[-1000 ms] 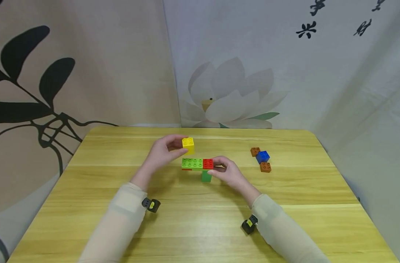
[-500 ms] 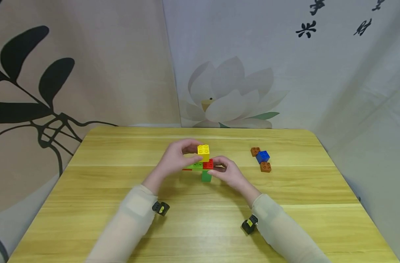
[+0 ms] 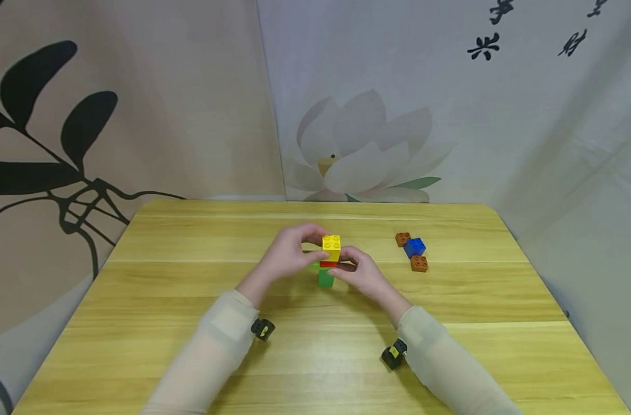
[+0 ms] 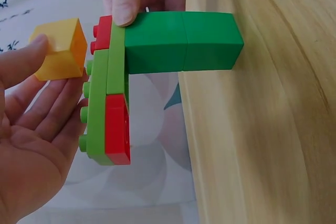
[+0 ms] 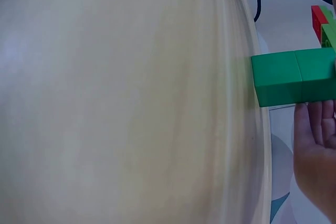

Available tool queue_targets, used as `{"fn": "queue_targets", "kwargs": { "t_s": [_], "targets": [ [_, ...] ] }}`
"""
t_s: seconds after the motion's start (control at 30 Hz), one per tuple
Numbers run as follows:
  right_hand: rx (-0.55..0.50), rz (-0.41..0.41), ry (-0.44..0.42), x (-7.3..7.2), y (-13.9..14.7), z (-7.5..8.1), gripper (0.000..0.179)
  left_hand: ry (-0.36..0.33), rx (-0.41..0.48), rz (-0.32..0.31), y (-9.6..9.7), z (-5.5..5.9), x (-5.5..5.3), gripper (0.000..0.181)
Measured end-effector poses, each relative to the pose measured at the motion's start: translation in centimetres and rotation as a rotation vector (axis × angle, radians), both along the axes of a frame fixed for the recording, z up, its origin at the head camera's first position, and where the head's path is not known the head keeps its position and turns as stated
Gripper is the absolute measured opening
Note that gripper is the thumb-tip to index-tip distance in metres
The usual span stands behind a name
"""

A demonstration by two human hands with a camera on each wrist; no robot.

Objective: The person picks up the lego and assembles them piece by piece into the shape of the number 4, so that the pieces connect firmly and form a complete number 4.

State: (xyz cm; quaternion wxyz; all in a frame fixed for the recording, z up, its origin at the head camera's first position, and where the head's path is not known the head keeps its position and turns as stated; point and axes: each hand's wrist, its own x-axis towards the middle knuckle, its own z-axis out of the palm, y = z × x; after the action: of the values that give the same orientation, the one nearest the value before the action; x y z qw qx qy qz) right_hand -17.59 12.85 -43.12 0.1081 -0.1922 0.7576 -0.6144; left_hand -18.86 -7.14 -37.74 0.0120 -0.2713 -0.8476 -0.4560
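My left hand point(image 3: 289, 253) pinches a square yellow brick point(image 3: 331, 246) between thumb and fingers, studs up. In the left wrist view a small gap separates this brick from the studs of a red brick point(image 4: 103, 32) on a built piece. That piece has two dark green bricks point(image 4: 184, 43) stacked as an upright column. Across its top lie light green bricks point(image 4: 97, 108), with another red brick point(image 4: 118, 129) under the overhanging end. My right hand point(image 3: 364, 274) grips the piece near its top, the thumb at the light green layer. The left hand hides most of the light green part in the head view.
On the wooden table point(image 3: 315, 357), to the right, lie a blue brick point(image 3: 414, 248) and two brown bricks, one behind point(image 3: 402, 239) and one in front point(image 3: 419, 263). A printed cloth point(image 3: 367, 115) hangs behind the table's far edge.
My left hand has carried the yellow brick rightward and toward me, from behind the light green bricks to above the red brick. The right hand and the built piece have stayed in place.
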Motion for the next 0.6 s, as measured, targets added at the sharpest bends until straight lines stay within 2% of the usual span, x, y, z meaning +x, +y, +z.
{"fn": "queue_targets", "kwargs": {
  "t_s": [0.6],
  "targets": [
    [0.005, -0.006, -0.026, -0.01, -0.08, 0.17, 0.035, -0.034, -0.06, -0.007, 0.06, -0.37, -0.17, 0.03]
  ]
}}
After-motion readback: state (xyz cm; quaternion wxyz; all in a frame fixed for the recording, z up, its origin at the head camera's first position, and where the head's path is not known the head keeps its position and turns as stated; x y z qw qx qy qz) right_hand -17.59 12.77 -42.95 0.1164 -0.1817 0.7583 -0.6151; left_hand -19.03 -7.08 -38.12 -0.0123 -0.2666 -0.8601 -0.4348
